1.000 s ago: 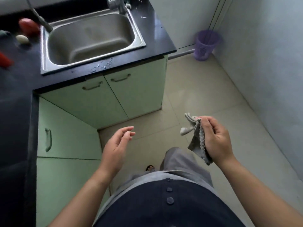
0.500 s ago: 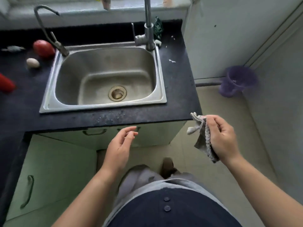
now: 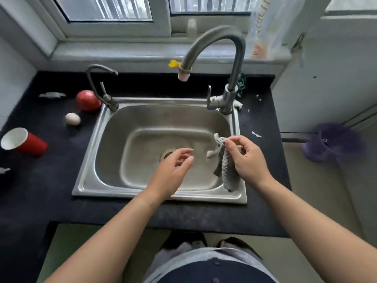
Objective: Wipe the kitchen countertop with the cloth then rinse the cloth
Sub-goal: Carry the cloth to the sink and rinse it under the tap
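Right hand [image 3: 247, 160] has its grip pinched tight on the grey cloth [image 3: 228, 170], dangling over the right side of the sink [image 3: 159, 193]. Left hand [image 3: 171, 170] hangs beside it over the basin, fingers loosely apart and empty, dark counter [image 3: 40, 190] all around.

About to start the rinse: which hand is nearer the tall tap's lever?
The right hand, holding the cloth, sits just below the lever, at the sink's right side. The left hand is empty, over the drain, farther off.

Home kitchen: a steel sink [image 3: 102, 139] with tall tap [image 3: 234, 58] set in a dark countertop [image 3: 51, 190] below a window [image 3: 110, 9]; tomato [image 3: 88, 100] and egg [image 3: 72, 118] alongside.
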A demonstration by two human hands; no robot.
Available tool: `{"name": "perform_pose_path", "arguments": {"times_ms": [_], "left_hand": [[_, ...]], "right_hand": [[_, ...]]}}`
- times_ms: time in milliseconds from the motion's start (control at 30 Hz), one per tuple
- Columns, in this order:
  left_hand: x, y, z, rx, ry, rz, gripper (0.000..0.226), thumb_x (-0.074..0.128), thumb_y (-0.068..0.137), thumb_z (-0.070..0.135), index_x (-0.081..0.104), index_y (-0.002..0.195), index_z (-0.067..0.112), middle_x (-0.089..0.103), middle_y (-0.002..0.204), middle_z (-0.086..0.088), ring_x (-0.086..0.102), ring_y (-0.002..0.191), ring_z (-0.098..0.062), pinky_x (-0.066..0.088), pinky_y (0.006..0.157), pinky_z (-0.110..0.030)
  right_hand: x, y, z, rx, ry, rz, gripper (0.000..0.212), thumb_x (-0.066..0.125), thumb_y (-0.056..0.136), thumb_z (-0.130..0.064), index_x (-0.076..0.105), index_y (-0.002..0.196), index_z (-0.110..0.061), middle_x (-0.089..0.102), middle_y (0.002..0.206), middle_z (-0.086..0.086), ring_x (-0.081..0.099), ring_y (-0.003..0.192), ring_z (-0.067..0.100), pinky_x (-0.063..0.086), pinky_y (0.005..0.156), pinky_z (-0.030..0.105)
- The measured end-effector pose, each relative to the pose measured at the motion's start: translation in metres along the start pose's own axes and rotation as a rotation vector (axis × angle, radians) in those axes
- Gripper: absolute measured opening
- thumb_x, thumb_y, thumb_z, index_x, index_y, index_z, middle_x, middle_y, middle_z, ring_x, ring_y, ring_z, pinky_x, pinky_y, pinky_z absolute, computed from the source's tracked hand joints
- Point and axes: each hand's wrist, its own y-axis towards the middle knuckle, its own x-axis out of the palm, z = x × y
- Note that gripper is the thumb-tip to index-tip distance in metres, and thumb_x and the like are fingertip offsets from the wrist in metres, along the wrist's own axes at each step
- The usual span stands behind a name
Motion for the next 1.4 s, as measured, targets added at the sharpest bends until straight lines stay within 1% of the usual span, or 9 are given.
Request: {"name": "perform_pose_path", "arguments": {"times_ms": [200,333,400,533,733,800,900,1133,1400], "left_hand": [[-0.024,0.076,0.020,0.027,-0.016,-0.077,0.023,0.054,0.090,0.035,0.054,0.113,0.039,0.061,0.108,0.013,0.057,0.092,0.006,0.042,0.074,-0.003],[-0.024,0.106,0.022,-0.070,-0.137,-0.072,0.055,0.060,0.085,0.039,0.039,0.136,0.035,0.055,0.124,0.006,0.057,0.107,-0.006,0.046,0.091,-0.023],[-0.021,0.115,0.021,-0.083,-0.198,-0.063,0.061,0.065,0.083,0.033,0.037,0.137,0.031,0.059,0.118,0.004,0.058,0.107,-0.006,0.048,0.088,-0.020],[-0.021,0.131,0.017,-0.032,-0.154,0.037,0.034,0.064,0.085,0.016,0.054,0.117,0.023,0.065,0.098,0.005,0.064,0.090,-0.012,0.052,0.074,-0.017],[-0.033,0.152,0.005,-0.079,-0.058,0.151,0.014,0.064,0.084,0.028,0.056,0.089,0.038,0.064,0.090,0.008,0.063,0.082,-0.013,0.053,0.076,-0.031],[-0.034,0.157,0.002,-0.092,-0.024,0.173,0.012,0.064,0.084,0.029,0.056,0.092,0.033,0.061,0.090,0.000,0.062,0.082,-0.021,0.053,0.077,-0.039],[-0.034,0.159,0.001,-0.112,-0.056,0.213,0.011,0.063,0.085,0.028,0.055,0.092,0.027,0.064,0.095,0.001,0.064,0.088,-0.022,0.053,0.082,-0.045],[-0.036,0.156,-0.001,-0.106,-0.190,0.218,0.015,0.065,0.084,0.014,0.055,0.090,0.023,0.070,0.091,0.004,0.067,0.086,-0.010,0.055,0.077,-0.027],[-0.041,0.157,-0.003,-0.099,-0.214,0.257,0.019,0.067,0.083,0.013,0.055,0.093,0.023,0.070,0.097,0.000,0.067,0.090,-0.011,0.055,0.083,-0.035]], "right_hand": [[0.040,0.083,-0.023,-0.036,0.060,-0.044,0.008,0.060,0.088,-0.033,0.063,0.080,-0.034,0.067,0.076,-0.011,0.062,0.072,0.006,0.050,0.066,0.020],[0.056,0.117,-0.023,-0.020,0.149,-0.068,0.011,0.061,0.088,-0.026,0.063,0.079,-0.031,0.067,0.074,-0.013,0.062,0.070,0.000,0.052,0.066,0.018],[0.062,0.128,-0.022,-0.021,0.170,-0.098,0.009,0.063,0.087,-0.025,0.063,0.080,-0.030,0.068,0.077,-0.012,0.063,0.072,-0.001,0.051,0.067,0.017],[0.057,0.147,-0.018,-0.051,0.140,-0.125,0.004,0.068,0.082,-0.032,0.064,0.081,-0.031,0.069,0.080,-0.011,0.065,0.074,0.004,0.051,0.066,0.016],[0.029,0.183,0.000,-0.199,-0.172,0.165,0.021,0.069,0.081,-0.022,0.061,0.100,-0.018,0.063,0.097,0.001,0.060,0.079,0.013,0.045,0.069,0.009],[0.032,0.188,0.006,-0.197,-0.271,0.100,0.034,0.069,0.082,-0.016,0.061,0.114,-0.010,0.062,0.102,0.003,0.060,0.084,0.014,0.048,0.077,0.018],[0.041,0.189,0.015,-0.205,-0.316,0.044,0.031,0.068,0.082,-0.011,0.065,0.113,-0.004,0.070,0.098,0.008,0.063,0.081,0.015,0.042,0.077,0.011],[0.052,0.194,0.014,-0.232,-0.299,0.162,0.019,0.070,0.080,-0.011,0.073,0.097,-0.003,0.075,0.090,0.012,0.069,0.082,0.021,0.041,0.074,0.012],[0.057,0.197,0.014,-0.270,-0.343,0.150,0.017,0.072,0.078,-0.010,0.074,0.093,-0.003,0.075,0.084,0.012,0.070,0.077,0.023,0.043,0.070,0.014]]}}
